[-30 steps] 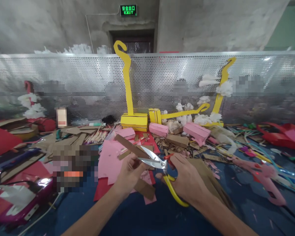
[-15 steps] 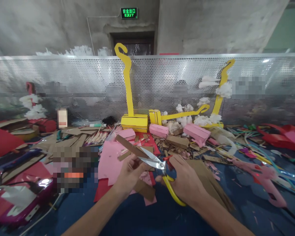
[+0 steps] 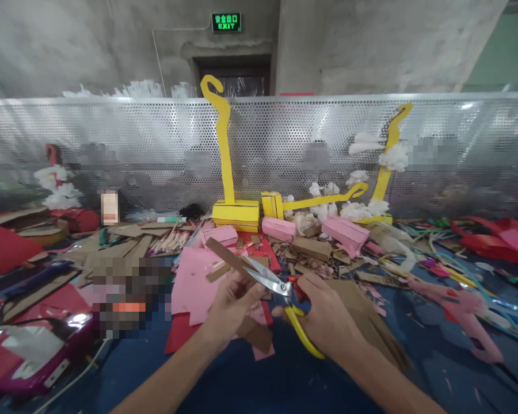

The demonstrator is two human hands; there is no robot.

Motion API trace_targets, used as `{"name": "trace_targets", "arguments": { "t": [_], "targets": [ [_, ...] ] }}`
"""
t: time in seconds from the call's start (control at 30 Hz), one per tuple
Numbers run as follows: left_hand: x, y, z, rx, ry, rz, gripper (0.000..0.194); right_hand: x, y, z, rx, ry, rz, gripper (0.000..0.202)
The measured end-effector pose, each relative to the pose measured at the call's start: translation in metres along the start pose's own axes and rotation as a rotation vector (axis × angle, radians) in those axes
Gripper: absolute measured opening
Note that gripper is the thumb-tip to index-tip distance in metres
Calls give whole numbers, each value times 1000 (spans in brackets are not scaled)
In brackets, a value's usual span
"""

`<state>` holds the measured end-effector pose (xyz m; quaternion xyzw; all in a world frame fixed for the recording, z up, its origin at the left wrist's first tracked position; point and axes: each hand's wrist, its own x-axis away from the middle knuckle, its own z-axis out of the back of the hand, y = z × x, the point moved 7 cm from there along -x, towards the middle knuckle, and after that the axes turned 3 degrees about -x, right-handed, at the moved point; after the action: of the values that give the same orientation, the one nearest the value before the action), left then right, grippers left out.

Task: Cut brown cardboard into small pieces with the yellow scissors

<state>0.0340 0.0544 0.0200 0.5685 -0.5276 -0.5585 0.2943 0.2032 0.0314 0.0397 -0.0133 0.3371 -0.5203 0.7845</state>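
My left hand [image 3: 231,302] pinches a narrow brown cardboard strip [image 3: 227,253], which slants up to the left. My right hand [image 3: 322,307] is wrapped round the handles of the scissors [image 3: 300,333], one handle yellow and the other red. The metal blades point left and lie slightly apart against the strip, just above my left fingers. Below the left hand rests another cardboard piece [image 3: 254,334]. Pink sheets [image 3: 194,282] lie beside and behind the left hand, over red paper [image 3: 179,339].
Yellow hooked cardboard shapes [image 3: 225,155] and pink boxes [image 3: 345,231] stand along a perforated metal screen [image 3: 147,132]. Cardboard scraps [image 3: 302,267] lie behind the hands. At the right is a pink glue gun [image 3: 466,313], and at the left a purple power strip [image 3: 47,362].
The scissor blades have moved slightly closer together and tilted a little, while the strip has shifted slightly. Both hands keep their holds.
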Motion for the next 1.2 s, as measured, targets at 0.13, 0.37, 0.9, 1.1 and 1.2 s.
{"name": "trace_targets", "arguments": {
  "t": [0.13, 0.37, 0.9, 1.1, 1.2],
  "targets": [
    [-2, 0, -4, 47, -38, -7, 31, -1, 4, 4, -91, 33, -13, 30],
    [-3, -2, 12, 17, 64, -7, 27, 0, 2, 13, -26, 38, 15, 25],
    [-3, 9, 4, -11, -7, 4, 29, 3, 0, 0, 88, -31, -23, 31],
    [-3, 6, 8, -12, 15, -4, 27, 4, 1, -1, 56, -6, -4, 31],
    [-3, 6, 8, -19, 17, -13, 26, 3, 0, -1, 32, -1, -11, 31]
  ]
}}
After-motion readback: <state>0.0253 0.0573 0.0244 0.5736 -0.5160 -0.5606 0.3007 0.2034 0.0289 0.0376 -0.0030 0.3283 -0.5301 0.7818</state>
